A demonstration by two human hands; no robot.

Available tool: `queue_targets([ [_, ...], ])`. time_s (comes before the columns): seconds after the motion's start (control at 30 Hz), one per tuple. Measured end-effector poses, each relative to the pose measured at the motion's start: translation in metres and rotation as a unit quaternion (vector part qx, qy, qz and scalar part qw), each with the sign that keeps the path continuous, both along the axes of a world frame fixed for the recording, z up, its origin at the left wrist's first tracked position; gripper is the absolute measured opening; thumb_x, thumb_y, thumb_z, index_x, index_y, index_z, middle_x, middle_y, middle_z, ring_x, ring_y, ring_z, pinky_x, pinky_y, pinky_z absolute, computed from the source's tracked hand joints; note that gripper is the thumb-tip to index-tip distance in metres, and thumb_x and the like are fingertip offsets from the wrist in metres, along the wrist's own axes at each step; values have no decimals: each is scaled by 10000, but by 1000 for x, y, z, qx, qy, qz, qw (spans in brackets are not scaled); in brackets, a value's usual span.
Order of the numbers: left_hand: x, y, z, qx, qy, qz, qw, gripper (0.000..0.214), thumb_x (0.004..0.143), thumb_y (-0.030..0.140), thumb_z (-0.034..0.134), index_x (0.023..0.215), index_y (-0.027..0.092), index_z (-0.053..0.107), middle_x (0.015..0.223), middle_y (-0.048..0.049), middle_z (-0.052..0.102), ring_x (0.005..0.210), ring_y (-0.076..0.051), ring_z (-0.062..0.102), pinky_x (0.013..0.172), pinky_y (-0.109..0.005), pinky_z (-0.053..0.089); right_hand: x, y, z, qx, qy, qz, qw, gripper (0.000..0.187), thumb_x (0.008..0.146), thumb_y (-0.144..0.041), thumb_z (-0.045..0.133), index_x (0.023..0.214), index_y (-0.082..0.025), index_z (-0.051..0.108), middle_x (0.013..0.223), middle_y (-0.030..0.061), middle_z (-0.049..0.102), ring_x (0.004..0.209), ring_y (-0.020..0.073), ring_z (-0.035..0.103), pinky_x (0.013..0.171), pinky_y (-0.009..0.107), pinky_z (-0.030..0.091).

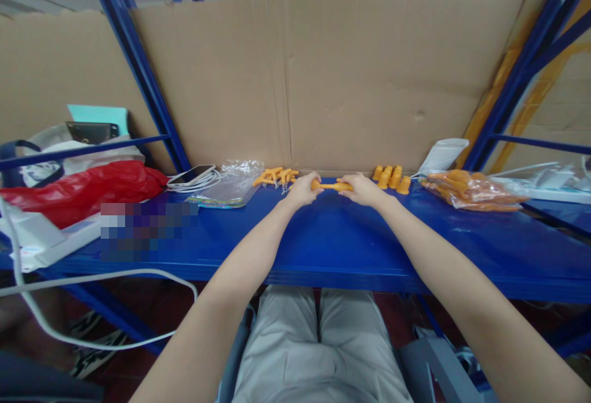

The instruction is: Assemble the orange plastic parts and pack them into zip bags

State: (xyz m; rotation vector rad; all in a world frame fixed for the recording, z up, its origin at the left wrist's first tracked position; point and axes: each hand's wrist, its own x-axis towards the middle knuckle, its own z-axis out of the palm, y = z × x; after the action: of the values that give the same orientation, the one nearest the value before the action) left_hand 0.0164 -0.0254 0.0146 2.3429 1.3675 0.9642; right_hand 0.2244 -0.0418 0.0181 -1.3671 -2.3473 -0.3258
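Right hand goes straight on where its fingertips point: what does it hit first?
Probably the left hand: the right hand points across at it, with the twisted orange piece held between them. Exact depth is unclear from one view.

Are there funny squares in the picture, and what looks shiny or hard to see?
In the head view, a patch of coarse squares hides part of the blue tabletop; in that same view, the clear plastic bag and orange packet catch shiny glints; there too, the orange piece between the left hand and right hand shows little fine detail.
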Motion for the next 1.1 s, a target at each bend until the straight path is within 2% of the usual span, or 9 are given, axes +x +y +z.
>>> queue_targets([
  [0.13,0,0,1,23,16,-6,1000,188,808,130,681,959,181,580,715,26,613,631,-119,615,651,-234,502,2,3,-1,-30,-1,-1,1000,261,881,-279,604,1100,-166,689,1076,122,736,991,266,681,929,381,462],
  [0.27,2,-3,2,-4,-3,-2,1000,202,817,140,690,978,175,572,679,37,598,566,-115,611,613,-243,511,2,3,-1,-38,-2,-16,999,253,888,-256,588,1104,-148,664,1077,141,729,1025,282,671,975,449,431],
  [0.4,5,-5,2,-81,-60,4,995,188,854,133,660,994,172,541,603,75,545,439,-80,562,492,-199,481,1,2,0,13,-3,-23,1000,255,862,-252,624,1094,-147,638,1095,153,712,1062,300,647,1031,545,361],
  [0.5,4,-4,1,-121,-77,2,990,182,869,120,648,997,166,527,578,88,529,406,-67,550,461,-179,472,1,0,1,45,-24,-11,999,230,855,-261,637,1065,-169,648,1092,140,711,1060,302,639,1058,582,316],
  [0.63,1,-1,0,-120,-69,4,990,194,866,117,656,1007,165,531,583,89,529,403,-71,557,456,-187,487,-1,-1,0,48,-50,-5,998,186,865,-264,624,1031,-189,661,1068,125,714,1057,295,634,1064,580,312],
  [0.87,3,-2,0,-159,-95,-19,982,201,873,93,647,1010,158,514,547,93,524,393,-75,552,448,-189,492,-8,-5,1,38,-67,-15,997,250,837,-203,640,1079,-141,626,1081,165,690,1068,302,618,1068,551,303],
  [0.97,3,-3,1,-150,-90,-18,984,190,875,98,643,1002,160,517,564,90,525,400,-71,551,452,-186,487,-10,-7,4,42,-76,-14,996,207,851,-183,605,1051,-139,640,1067,163,700,1049,292,630,1073,529,311],
  [1.1,0,-2,1,-89,-56,-11,994,205,854,133,673,996,175,532,635,75,546,416,-59,544,452,-172,457,-9,-7,5,25,-61,-18,998,180,874,-231,600,1026,-160,664,1037,132,723,1011,279,658,1086,532,308],
])
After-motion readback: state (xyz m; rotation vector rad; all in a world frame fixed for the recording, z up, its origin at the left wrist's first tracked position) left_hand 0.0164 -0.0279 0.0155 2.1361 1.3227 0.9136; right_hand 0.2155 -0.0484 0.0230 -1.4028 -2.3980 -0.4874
